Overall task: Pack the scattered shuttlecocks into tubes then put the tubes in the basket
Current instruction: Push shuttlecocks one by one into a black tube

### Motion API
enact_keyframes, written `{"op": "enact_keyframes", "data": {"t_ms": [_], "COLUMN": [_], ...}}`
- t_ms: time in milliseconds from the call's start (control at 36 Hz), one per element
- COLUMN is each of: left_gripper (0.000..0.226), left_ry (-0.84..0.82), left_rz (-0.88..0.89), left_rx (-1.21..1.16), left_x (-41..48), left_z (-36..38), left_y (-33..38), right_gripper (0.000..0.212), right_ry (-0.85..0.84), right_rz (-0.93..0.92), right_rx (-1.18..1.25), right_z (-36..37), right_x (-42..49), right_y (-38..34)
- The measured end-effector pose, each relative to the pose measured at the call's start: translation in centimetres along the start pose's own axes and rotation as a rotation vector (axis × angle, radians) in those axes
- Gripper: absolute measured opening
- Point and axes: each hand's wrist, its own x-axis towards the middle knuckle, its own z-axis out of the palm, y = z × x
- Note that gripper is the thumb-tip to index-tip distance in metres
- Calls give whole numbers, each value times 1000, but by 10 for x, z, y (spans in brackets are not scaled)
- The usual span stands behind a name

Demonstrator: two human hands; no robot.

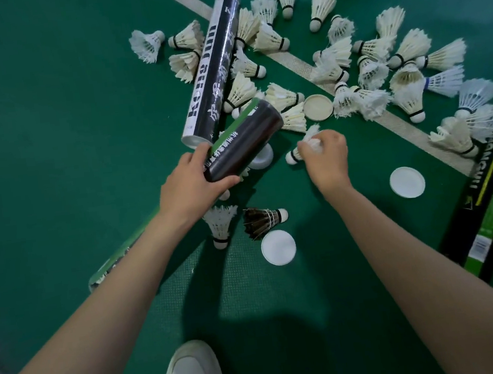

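Left hand (192, 190) gripped the black-green tube (246, 140), fingers (226, 183) curled round its near end, the tube angled toward 1 o'clock. Right hand (328, 159) pinched a white shuttlecock (302, 149) by its feathers, at 3 o'clock of that tube (cork pointing left). Scattered shuttlecocks (373, 71) lay on the green floor (47, 117) from 11 to 3 o'clock. A long black tube (213, 67) lay at 12.

Left side of the floor (31, 119) is wide open; far right is jammed with shuttlecocks (410, 45), and a long black tube (210, 68) lies across the middle.
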Motion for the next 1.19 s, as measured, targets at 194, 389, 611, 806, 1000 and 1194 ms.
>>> {"op": "enact_keyframes", "data": {"t_ms": [194,389,611,806,1000,1194], "left_gripper": [80,80,81,79,81,84], "left_ry": [-33,-45,-17,33,-7,-14], "left_rz": [82,159,263,275,187,19], "left_rx": [59,56,67,55,-2,-133], "left_x": [-30,-65,-97,-102,-71,-1], "left_z": [9,11,11,19,20,6], "left_y": [3,1,-2,-4,3,4], "right_gripper": [24,23,40,57,51,26], "right_ry": [205,195,-292,-403,-341,-145], "right_rz": [109,53,-140,-127,16,41], "right_rx": [458,655,490,442,491,129], "right_z": [-30,-52,-59,-44,-30,-16], "right_x": [-8,-37,-83,-96,-53,25], "right_y": [-2,-6,2,7,4,-2]}}
